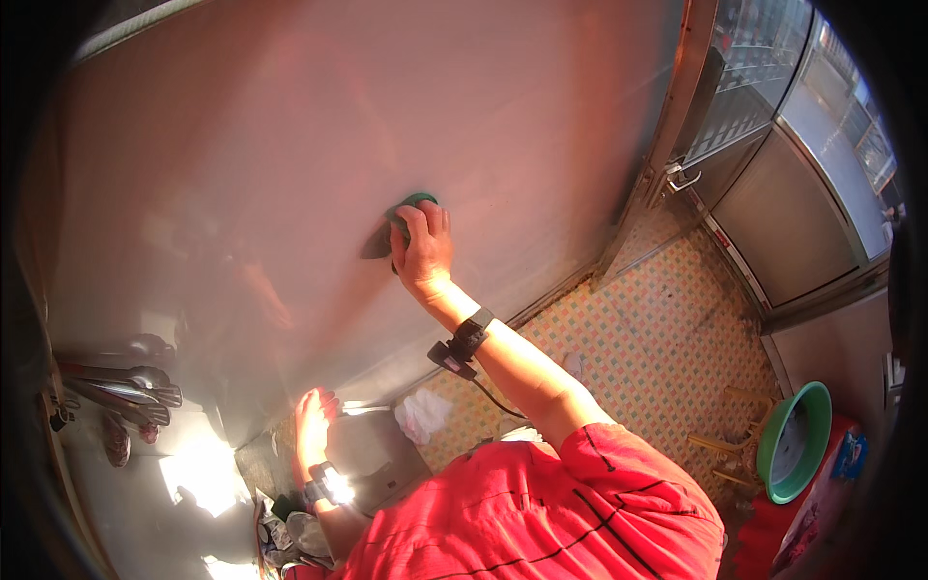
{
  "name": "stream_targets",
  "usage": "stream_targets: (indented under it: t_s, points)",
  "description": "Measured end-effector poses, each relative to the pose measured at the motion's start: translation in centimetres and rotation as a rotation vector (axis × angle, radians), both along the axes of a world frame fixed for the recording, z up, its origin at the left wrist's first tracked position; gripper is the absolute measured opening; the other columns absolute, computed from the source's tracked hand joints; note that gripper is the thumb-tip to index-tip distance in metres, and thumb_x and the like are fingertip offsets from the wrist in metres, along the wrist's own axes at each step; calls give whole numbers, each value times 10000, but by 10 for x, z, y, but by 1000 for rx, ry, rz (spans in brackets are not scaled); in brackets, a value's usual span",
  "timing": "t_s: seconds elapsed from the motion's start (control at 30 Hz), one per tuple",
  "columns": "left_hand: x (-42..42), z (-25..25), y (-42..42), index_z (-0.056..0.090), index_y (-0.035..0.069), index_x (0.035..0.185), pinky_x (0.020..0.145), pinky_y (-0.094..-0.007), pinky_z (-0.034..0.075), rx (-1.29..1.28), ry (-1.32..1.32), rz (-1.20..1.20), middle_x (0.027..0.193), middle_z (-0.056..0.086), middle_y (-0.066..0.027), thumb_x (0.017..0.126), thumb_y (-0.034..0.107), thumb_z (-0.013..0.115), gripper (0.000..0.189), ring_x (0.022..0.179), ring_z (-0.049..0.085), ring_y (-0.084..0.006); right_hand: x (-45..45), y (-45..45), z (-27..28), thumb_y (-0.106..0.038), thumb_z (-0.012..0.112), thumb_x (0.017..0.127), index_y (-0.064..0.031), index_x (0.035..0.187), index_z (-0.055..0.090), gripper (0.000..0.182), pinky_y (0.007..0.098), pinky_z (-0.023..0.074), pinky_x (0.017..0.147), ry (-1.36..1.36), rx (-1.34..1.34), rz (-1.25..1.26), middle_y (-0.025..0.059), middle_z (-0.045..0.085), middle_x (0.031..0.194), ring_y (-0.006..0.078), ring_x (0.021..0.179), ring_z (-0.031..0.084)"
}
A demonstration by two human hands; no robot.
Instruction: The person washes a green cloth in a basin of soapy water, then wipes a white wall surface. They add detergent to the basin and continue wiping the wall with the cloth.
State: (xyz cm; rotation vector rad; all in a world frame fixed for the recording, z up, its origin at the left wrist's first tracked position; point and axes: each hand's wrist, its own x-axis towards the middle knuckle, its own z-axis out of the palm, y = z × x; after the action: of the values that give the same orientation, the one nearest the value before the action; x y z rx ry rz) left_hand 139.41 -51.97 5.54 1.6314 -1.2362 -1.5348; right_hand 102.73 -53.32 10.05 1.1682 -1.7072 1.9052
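My right hand [426, 250] presses a green cloth or scrubbing pad [417, 199] against a smooth, shiny wall panel [493, 145]. The fingers curl over the pad and hide most of it. A dark reflection or shadow shows on the panel just left of it. Lower down, my left hand [313, 426] hangs near the foot of the panel, with nothing visible in it and its fingers slightly apart. Black straps are on both wrists, and a cable runs from the device [451, 360] on the right one.
Metal kitchen utensils [141, 395] hang at the left. A crumpled white plastic bag [423, 415] lies on the patterned floor [652, 326]. Bags and litter [297, 533] gather at lower left. At right are a green basin [815, 435], a wooden stool [750, 435] and a door handle [683, 180].
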Motion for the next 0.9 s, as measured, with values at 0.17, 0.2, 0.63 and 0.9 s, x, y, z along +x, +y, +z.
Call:
stream_targets:
  t_s: [0.17,0.2,0.63,0.9]
  points:
    - [-2,11,6,499,8,1244,881,-365,475,-36,-6,-16,1184,569,-184,906,342,566,479,1029,597,-277,-122,-6,6,-104,560,871,-22,1052,514,204,424,445,819,-272,-89,-444,202,551,1005,386,947,531]
    - [11,-1,5,499,11,1246,880,-364,477,-9,12,-1,1185,569,-185,906,341,566,479,1028,598,-278,-158,-3,9,-155,557,889,-7,1062,519,230,436,448,817,-525,-102,-480,212,574,1016,383,955,561]
    - [15,0,-9,498,5,1241,851,-356,473,-22,23,-24,1155,594,-168,951,300,483,414,1006,605,-268,-9,-2,39,-48,654,772,-93,1020,544,275,419,458,806,85,17,-10,136,527,1014,348,942,522]
    - [33,-15,5,506,23,1240,873,-360,474,20,54,35,1145,603,-161,955,302,475,401,1012,605,-261,-108,-9,47,-112,563,880,-30,1007,527,155,412,429,805,-357,-91,-478,160,532,969,328,931,520]
